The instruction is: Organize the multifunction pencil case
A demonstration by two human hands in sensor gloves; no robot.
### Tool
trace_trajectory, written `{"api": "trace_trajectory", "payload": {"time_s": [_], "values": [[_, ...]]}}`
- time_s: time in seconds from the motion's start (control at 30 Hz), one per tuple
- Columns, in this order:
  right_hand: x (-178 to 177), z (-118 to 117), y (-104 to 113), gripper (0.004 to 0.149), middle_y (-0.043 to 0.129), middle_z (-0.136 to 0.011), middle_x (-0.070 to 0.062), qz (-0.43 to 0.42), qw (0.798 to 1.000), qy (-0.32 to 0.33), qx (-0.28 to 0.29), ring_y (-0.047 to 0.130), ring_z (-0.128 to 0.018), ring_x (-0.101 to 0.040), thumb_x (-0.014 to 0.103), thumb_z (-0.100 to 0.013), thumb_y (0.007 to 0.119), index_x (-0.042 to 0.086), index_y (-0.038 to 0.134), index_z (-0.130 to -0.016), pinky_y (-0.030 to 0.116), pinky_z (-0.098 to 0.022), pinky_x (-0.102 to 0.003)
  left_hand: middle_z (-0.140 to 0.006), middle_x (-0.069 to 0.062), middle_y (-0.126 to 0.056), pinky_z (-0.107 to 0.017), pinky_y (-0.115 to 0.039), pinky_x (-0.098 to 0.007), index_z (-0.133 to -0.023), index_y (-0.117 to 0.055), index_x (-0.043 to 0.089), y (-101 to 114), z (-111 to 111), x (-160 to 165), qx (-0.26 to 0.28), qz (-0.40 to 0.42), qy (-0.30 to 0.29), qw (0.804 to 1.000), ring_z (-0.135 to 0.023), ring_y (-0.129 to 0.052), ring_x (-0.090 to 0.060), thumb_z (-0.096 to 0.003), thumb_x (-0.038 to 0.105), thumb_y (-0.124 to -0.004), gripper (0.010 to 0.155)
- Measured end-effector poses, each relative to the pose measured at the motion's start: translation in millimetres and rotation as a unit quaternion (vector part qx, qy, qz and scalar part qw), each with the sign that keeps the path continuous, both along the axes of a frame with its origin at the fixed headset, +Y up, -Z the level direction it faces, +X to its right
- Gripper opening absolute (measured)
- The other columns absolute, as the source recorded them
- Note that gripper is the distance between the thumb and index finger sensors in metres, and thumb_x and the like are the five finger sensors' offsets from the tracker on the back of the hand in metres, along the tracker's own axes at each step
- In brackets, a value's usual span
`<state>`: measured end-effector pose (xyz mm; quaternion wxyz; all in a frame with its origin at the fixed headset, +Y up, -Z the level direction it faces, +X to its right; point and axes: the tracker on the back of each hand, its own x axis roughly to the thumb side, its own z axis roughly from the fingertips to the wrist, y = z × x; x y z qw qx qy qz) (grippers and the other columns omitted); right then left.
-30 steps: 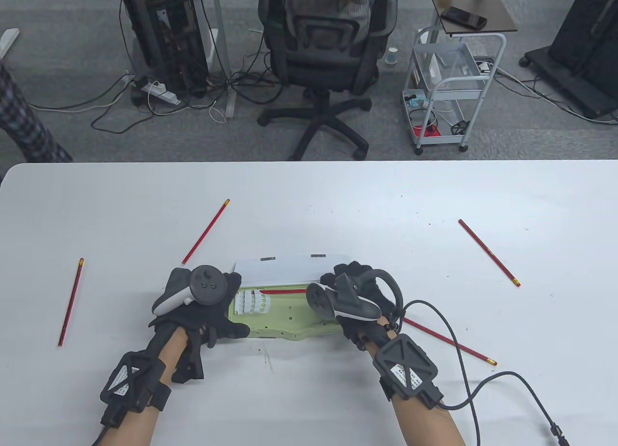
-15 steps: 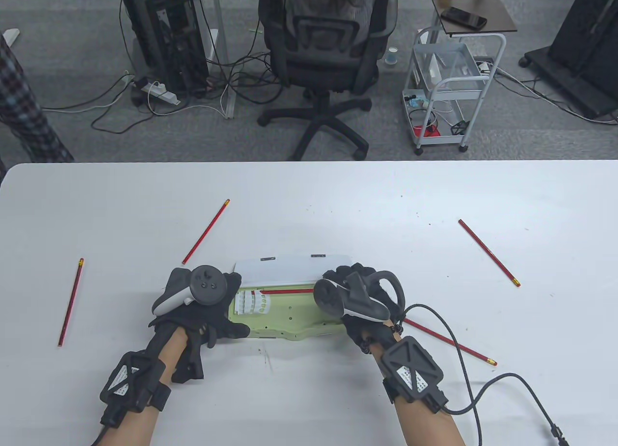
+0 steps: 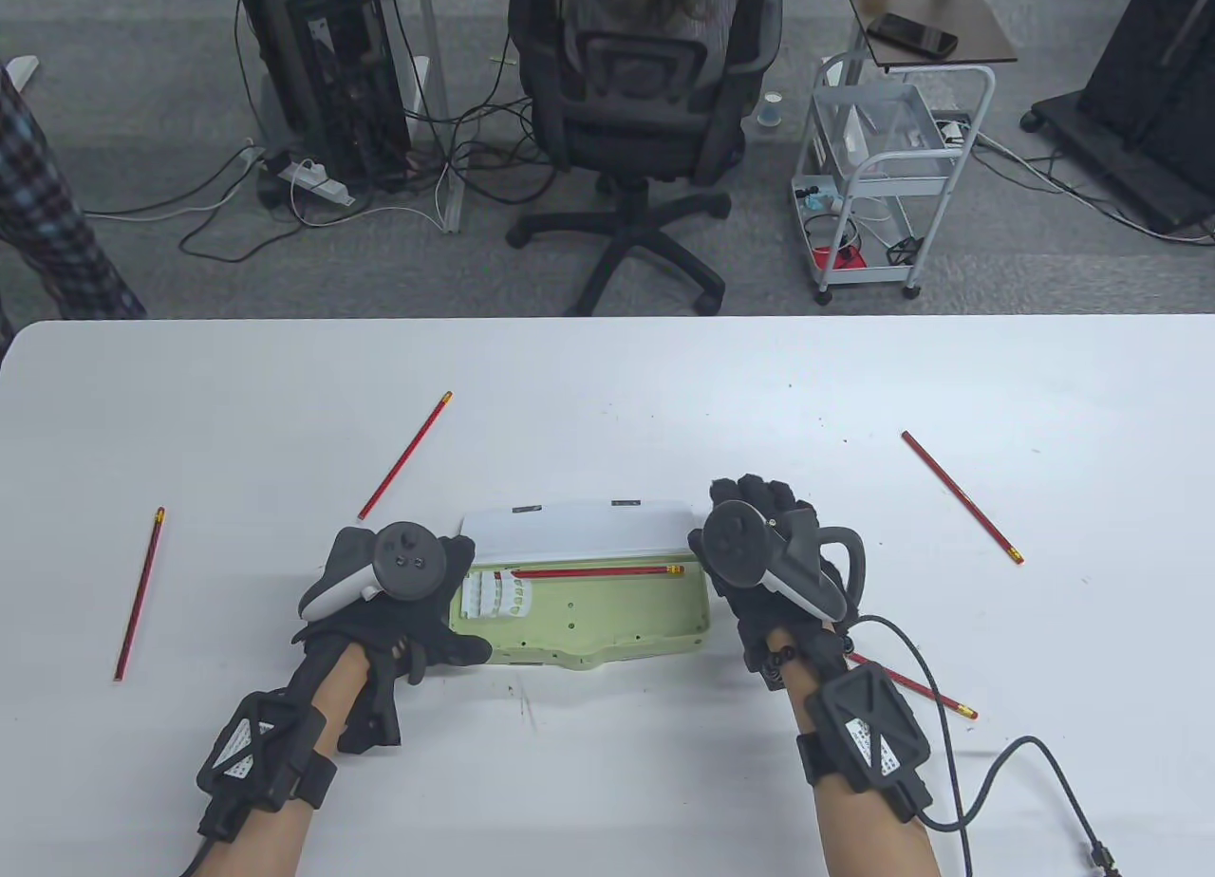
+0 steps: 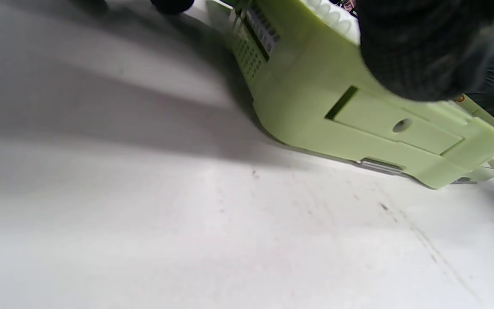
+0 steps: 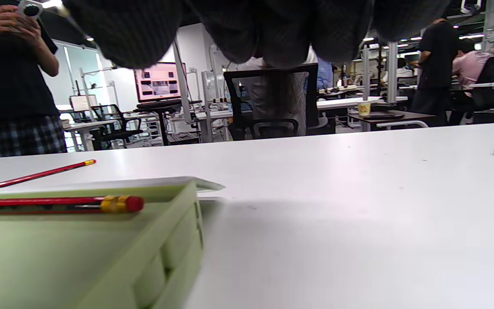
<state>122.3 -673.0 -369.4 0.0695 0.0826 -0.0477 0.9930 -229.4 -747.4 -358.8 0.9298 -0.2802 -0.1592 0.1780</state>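
- Right hand (image 3: 774, 559) has let go and pulled off to the case's right end, fingers relaxed, holding nothing
- Left hand (image 3: 403, 597) grips the pale green plastic pencil case (image 3: 607, 621) on the white tabletop (image 3: 607, 393)
- One red pencil (image 3: 598, 570) now lies inside; I count four more left outside

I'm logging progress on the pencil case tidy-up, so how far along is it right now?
Done: one red pencil lies inside the open green pencil case. In hand: the left hand grips the case's left end; the right hand is beside the case's right end, holding nothing. Left: four pencils on the table, at the far left, upper left, right and near right, and the lid is open.
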Motion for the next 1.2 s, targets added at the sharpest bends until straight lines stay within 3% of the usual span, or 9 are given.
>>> {"api": "trace_trajectory", "payload": {"time_s": [0.13,0.37,0.63,1.2], "values": [[-3.3,-5.6,-7.7,0.079,0.040,-0.111,-0.037,0.026,0.999,-0.021,-0.037,0.047,-0.100,-0.064,0.045,-0.054,0.070,-0.002,0.046,-0.112,0.050,-0.069,-0.074,-0.121,-0.019,-0.019,-0.072,-0.042,-0.075,-0.111,-0.012,0.018,-0.3,0.3,-0.8,0.001,0.001,0.000,1.000,-0.114,-0.038,-0.044,-0.0340,0.060,-0.084,0.114],[-19.7,-13.9,-27.0,0.079,0.040,-0.111,-0.037,0.090,0.992,-0.028,-0.079,0.047,-0.100,-0.064,0.045,-0.054,0.070,-0.002,0.045,-0.112,0.050,-0.069,-0.074,-0.121,-0.020,-0.019,-0.072,-0.042,-0.075,-0.111,-0.012,0.018,-0.4,0.5,-1.4,0.002,0.001,0.000,1.000,-0.114,-0.038,-0.044,-0.0339,0.060,-0.084,0.114],[-37.9,-16.0,-44.6,0.076,0.042,-0.110,-0.036,0.083,0.994,-0.020,-0.070,0.048,-0.100,-0.063,0.045,-0.054,0.066,-0.001,0.046,-0.111,0.051,-0.069,-0.073,-0.121,-0.019,-0.019,-0.072,-0.041,-0.075,-0.111,-0.012,0.018,-0.6,0.9,-1.6,0.002,0.002,0.000,1.000,-0.114,-0.038,-0.044,-0.0339,0.061,-0.084,0.114],[-51.8,-22.6,-29.7,0.076,0.043,-0.110,-0.037,0.108,0.992,-0.005,-0.067,0.051,-0.098,-0.064,0.045,-0.054,0.066,-0.002,0.047,-0.111,0.053,-0.069,-0.073,-0.121,-0.020,-0.019,-0.072,-0.042,-0.075,-0.112,-0.012,0.018,-0.3,0.4,-0.8,0.000,-0.002,-0.001,1.000,-0.114,-0.038,-0.044,-0.0340,0.060,-0.084,0.114]]}}
